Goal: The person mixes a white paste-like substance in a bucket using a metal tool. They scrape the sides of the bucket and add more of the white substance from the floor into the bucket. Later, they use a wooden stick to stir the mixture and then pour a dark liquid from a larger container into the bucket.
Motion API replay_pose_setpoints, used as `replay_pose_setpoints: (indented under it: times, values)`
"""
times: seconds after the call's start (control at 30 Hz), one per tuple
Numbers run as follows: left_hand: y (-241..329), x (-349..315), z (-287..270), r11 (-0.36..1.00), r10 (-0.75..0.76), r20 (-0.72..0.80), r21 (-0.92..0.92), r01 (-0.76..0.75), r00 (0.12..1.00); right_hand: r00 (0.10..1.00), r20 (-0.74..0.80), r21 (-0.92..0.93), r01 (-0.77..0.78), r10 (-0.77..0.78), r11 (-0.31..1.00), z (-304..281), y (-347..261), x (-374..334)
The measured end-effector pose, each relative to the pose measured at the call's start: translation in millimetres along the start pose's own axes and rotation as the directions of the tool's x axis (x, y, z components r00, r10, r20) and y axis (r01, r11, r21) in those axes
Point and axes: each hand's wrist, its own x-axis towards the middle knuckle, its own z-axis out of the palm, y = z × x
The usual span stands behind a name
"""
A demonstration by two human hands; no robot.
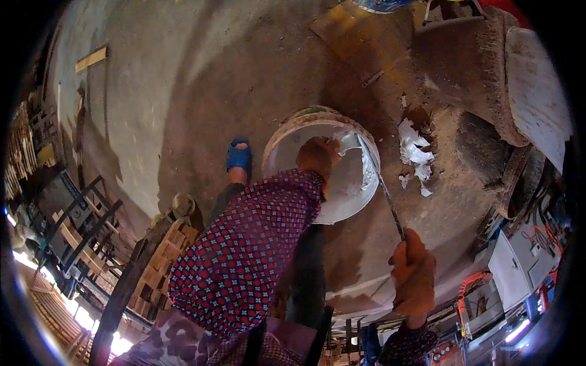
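Observation:
A round white bucket [345, 210] with a dirty rim stands on the floor in front of me. Glossy white paste [368, 171] clings to its inner right side. My left hand [317, 157], in an orange-brown glove, reaches inside with curled fingers beside a pale, wet-looking piece; what they grip is partly hidden. Outside, to the lower right, my gloved right hand [413, 268] is closed round a thin, stained stick [391, 204]. The stick slants up to the bucket's right rim, and its far end runs in among the white paste.
White scraps [415, 149] lie on the floor right of the bucket. Further right are a dusty sheet [537, 91] and a pale cabinet [516, 265]. Wood blocks [162, 262] are stacked at lower left, near a dark metal frame [82, 207]. A blue sandal [238, 156] is left of the bucket.

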Motion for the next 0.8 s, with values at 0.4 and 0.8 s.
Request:
replay_pose_setpoints:
  times: [0.4,0.8]
  values:
    - [-17,-5,18,0.998,-0.043,-0.058,-0.056,0.040,0.997,0.938,0.341,-0.252,0.151,-0.059,0.956,13,-30,5]
    - [-19,-10,5,0.991,-0.129,-0.099,-0.040,0.125,0.987,0.965,0.257,-0.167,-0.015,0.058,0.986,1,-25,-39]
